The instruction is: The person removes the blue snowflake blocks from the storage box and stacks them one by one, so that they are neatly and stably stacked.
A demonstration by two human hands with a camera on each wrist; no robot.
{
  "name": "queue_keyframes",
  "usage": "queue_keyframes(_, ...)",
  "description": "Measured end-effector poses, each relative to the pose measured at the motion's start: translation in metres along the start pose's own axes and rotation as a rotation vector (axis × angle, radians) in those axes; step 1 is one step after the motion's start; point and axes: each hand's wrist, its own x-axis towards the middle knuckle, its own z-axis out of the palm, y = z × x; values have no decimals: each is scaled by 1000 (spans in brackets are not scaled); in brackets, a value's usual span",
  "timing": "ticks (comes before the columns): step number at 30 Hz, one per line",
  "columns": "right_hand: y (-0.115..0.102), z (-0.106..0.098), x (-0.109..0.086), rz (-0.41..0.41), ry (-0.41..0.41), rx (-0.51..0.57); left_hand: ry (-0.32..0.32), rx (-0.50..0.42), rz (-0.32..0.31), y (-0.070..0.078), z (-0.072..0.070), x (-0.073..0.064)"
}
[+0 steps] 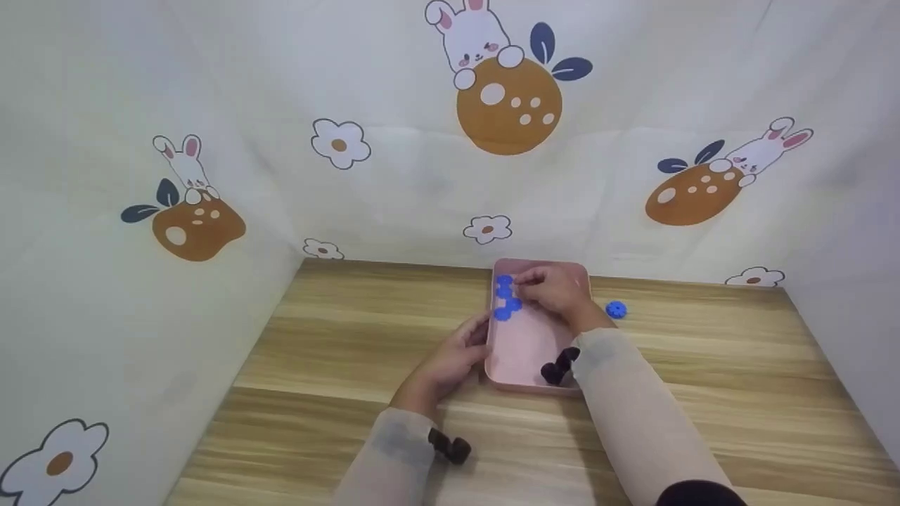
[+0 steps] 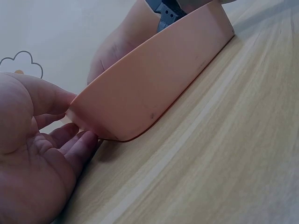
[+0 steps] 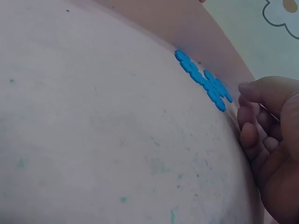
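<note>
My left hand (image 1: 460, 351) grips the left wall of a shallow pink tray (image 1: 534, 351); the left wrist view shows its fingertips on the rim and low on the outside of a corner. Several joined blue notched discs (image 1: 503, 314) lie inside the tray along its left side, toward the far end. My right hand (image 1: 559, 289) reaches over the tray from the right. Its thumb and bent fingers come right beside the blue discs (image 3: 201, 80), and no disc shows between the fingertips in the right wrist view.
A loose blue disc (image 1: 616, 309) with a notched edge lies on the wood-grain table (image 1: 365, 337), right of the tray. Behind and at both sides stands a pale cloth (image 1: 394, 197) printed with rabbits and flowers. Black wrist devices (image 1: 450, 446) stick out from both sleeves.
</note>
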Motion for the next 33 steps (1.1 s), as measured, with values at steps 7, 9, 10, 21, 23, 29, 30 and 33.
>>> queue_keyframes(7,-3,-2,-2,23,-87,-21,11,3,-10,1,-1,0)
queue_keyframes(9,-3,-2,-2,27,-102,-45,15,5,-15,0,-1,0)
queue_keyframes(10,-3,-2,-3,23,-111,-55,17,5,-17,0,-1,0)
queue_keyframes(21,-5,-2,-6,-51,-140,-148,2,9,14,0,-1,1)
queue_keyframes(23,-5,-2,-6,-50,-140,-152,5,9,13,0,0,0)
queue_keyframes(29,-4,-1,-6,-77,-134,-183,6,12,8,0,0,0)
queue_keyframes(30,-5,0,-6,-78,-129,-186,8,12,7,0,0,0)
queue_keyframes(33,-6,0,-7,-66,-121,-196,10,1,3,0,0,0)
